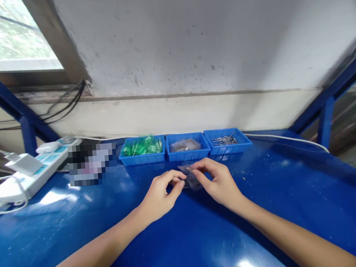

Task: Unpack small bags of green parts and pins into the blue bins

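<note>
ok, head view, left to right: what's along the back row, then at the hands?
Back: power strip, pixelated patch, first bin with green pieces, second bin with clear packaging, third bin with metal pins. Hands: left hand, clear plastic bag, right hand.

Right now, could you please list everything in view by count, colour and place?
Bins: three, blue, row along table's back
Green pieces: many, left bin
Packaging: uncountable, clear, middle bin
Metal pieces: many, silvery, right bin
Power strip: one, mostly white, left
Adapters: several, white, on strip
White cables: several, left and back
Black cables: several, near window
Pixelated patch: one, mixed, left of bins
Table: one, blue, beneath
Frame bars: several, blue, both sides
Window: one, brown frame, upper left
Wall: one, pale, behind
Plastic bag: one, clear, between hands
Slender piece: one visible, brassy, at bag
Left hand: one, bare, beside bag
Right hand: one, bare, at bag
</note>
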`<state>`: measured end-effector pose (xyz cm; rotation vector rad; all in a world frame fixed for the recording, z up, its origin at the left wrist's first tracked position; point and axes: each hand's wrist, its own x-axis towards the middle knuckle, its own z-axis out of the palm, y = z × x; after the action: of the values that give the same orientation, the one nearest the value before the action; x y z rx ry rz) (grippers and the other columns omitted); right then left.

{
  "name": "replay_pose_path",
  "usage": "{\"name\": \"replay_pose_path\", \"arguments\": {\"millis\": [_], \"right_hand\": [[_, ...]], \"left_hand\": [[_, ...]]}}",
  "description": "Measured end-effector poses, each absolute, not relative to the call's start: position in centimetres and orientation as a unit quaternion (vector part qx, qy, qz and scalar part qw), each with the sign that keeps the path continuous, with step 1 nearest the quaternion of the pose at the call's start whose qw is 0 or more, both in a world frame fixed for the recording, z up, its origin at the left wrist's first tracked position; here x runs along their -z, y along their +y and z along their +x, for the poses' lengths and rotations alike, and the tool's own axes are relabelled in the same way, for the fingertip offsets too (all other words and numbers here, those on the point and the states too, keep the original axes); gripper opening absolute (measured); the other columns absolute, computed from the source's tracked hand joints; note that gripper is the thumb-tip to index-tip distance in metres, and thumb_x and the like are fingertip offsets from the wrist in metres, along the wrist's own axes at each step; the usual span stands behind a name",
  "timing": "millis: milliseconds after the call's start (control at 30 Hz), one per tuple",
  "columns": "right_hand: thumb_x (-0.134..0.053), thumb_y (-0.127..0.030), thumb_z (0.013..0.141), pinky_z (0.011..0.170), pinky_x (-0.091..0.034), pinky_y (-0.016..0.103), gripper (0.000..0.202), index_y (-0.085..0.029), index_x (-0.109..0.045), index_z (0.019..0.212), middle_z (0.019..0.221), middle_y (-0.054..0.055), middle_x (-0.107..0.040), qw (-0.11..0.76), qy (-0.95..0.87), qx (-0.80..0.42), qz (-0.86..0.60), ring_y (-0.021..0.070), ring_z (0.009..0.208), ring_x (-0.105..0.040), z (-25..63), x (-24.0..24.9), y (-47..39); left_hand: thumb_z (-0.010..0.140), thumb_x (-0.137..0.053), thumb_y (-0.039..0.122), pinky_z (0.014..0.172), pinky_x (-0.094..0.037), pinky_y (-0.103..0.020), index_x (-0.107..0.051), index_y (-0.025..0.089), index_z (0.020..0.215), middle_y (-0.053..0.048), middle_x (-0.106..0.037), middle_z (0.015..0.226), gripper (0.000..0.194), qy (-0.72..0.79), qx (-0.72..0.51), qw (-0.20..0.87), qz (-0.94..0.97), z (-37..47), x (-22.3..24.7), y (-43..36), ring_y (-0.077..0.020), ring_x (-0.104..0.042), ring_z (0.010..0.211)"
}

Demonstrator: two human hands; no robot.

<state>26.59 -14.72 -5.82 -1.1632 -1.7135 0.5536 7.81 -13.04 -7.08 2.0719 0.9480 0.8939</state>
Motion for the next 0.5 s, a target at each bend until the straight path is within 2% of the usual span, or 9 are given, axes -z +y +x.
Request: {"name": "replay_pose_path", "arguments": {"millis": [33,100,233,333,500], "right_hand": [[-0.051,-0.015,0.084,0.070,-0.050,0.030,0.013,-0.018,-0.063,0.087,0.083,0.005,-0.063,0.473,-0.720,-0.194,-0.469,0.0146,0.075,-0.060,26.8,5.9,-14.7],[-0.049,-0.010,0.083,0.074,-0.050,0.031,0.017,-0.018,-0.064,0.087,0.090,0.007,-0.061,0.459,-0.760,-0.136,-0.440,0.0161,0.084,-0.060,27.1,6.2,-14.7],[-0.048,-0.005,0.081,0.076,-0.051,0.032,0.028,-0.020,-0.066,0.096,0.104,0.011,-0.053,0.418,-0.815,-0.051,-0.397,0.0190,0.097,-0.055,26.9,6.9,-15.1],[-0.048,-0.005,0.082,0.076,-0.050,0.034,0.029,-0.022,-0.068,0.097,0.105,0.011,-0.051,0.412,-0.811,-0.025,-0.414,0.0199,0.096,-0.052,26.6,7.2,-15.2],[-0.048,-0.011,0.084,0.074,-0.047,0.036,0.027,-0.022,-0.067,0.100,0.087,0.007,-0.053,0.378,-0.800,-0.057,-0.463,0.0195,0.085,-0.050,26.3,6.8,-15.0]], "left_hand": [[0.090,-0.046,0.027,0.069,-0.044,-0.027,-0.058,0.017,0.101,0.000,-0.059,0.073,0.018,0.361,-0.331,0.358,0.795,7.8,7.0,-13.2,-0.0134,-0.056,0.067],[0.093,-0.041,0.033,0.069,-0.044,-0.027,-0.059,0.017,0.101,-0.001,-0.058,0.072,0.026,0.352,-0.326,0.387,0.787,7.9,7.0,-13.3,-0.0141,-0.056,0.068],[0.096,-0.030,0.039,0.066,-0.043,-0.027,-0.057,0.015,0.075,-0.002,-0.056,0.067,0.042,0.374,-0.345,0.438,0.741,8.2,7.4,-12.9,-0.0148,-0.054,0.066],[0.093,-0.038,0.039,0.062,-0.041,-0.024,-0.053,0.016,0.068,0.000,-0.054,0.064,0.038,0.414,-0.333,0.445,0.721,8.6,7.4,-12.4,-0.0134,-0.052,0.063],[0.093,-0.042,0.034,0.063,-0.043,-0.023,-0.057,0.016,0.076,0.001,-0.054,0.064,0.029,0.429,-0.362,0.428,0.709,9.2,7.2,-11.9,-0.0120,-0.054,0.063]]}}
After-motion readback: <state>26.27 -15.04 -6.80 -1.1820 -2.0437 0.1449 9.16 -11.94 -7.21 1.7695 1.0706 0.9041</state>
